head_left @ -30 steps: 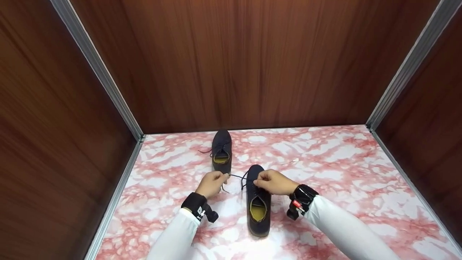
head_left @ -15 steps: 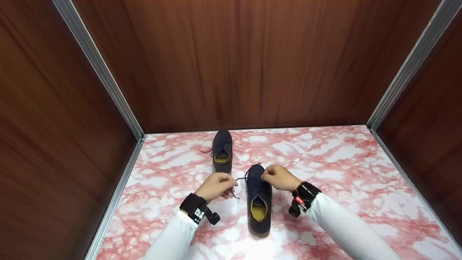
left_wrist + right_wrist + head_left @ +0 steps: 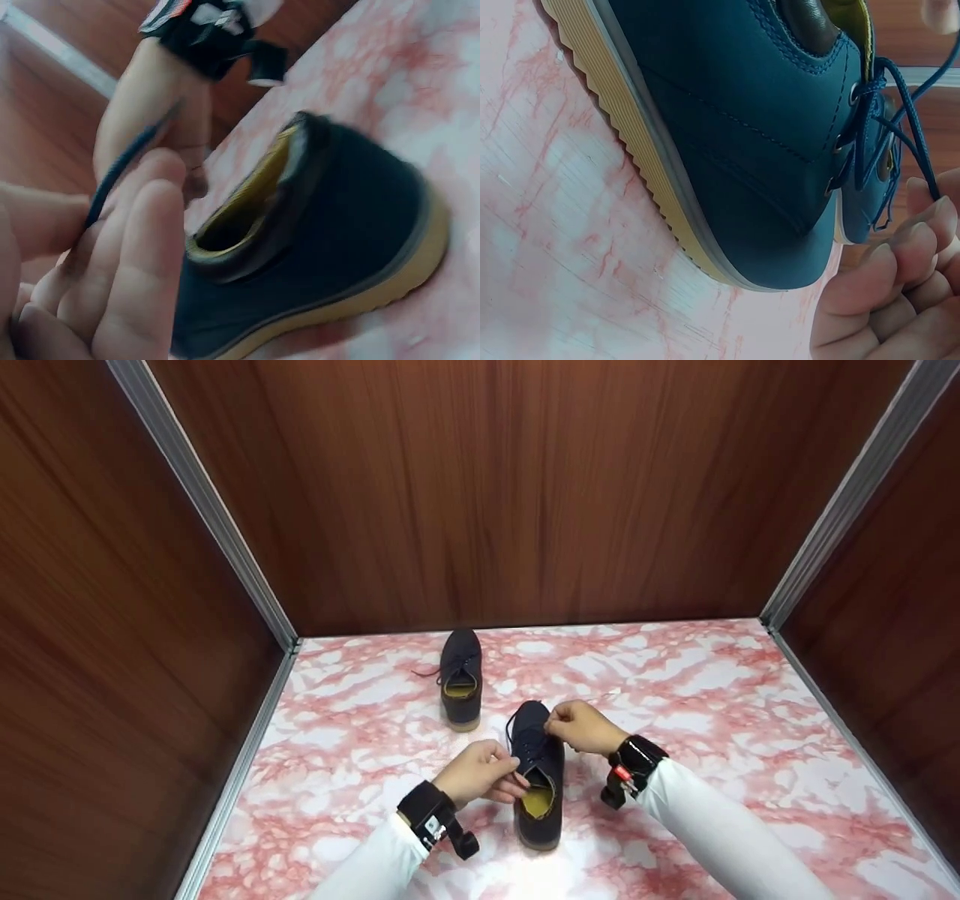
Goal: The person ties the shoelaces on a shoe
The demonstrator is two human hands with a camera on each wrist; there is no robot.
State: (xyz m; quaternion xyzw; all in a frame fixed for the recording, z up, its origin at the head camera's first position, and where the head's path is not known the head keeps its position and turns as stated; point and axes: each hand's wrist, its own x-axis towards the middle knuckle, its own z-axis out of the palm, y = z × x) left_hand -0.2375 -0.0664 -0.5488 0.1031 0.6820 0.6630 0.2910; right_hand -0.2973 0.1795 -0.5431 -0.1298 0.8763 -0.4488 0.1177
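A dark blue lace-up shoe [image 3: 540, 831] with a yellow lining and pale sole stands on the marbled surface, toe pointing away. In the head view my left hand [image 3: 480, 774] hovers at the left side of its opening. Between that thumb and fingers I pinch a blue shoelace [image 3: 120, 169], its tip sticking out past the fingertips. My right hand [image 3: 585, 727] is over the right side of the toe end. Its thumb and fingertips pinch another stretch of shoelace [image 3: 922, 161], which runs from a loose loop at the top eyelets. The laced front stays visible between my hands.
A matching shoe [image 3: 463, 709] stands farther back to the left, its lace [image 3: 426, 673] trailing leftward. Brown wood-grain panels [image 3: 480, 495] with metal corner strips enclose the red-and-white marbled surface [image 3: 675, 682] at the back and sides.
My left hand has come right and toward me, from left of the shoe to its opening, uncovering the other shoe's heel. My right hand has shifted slightly right and away.
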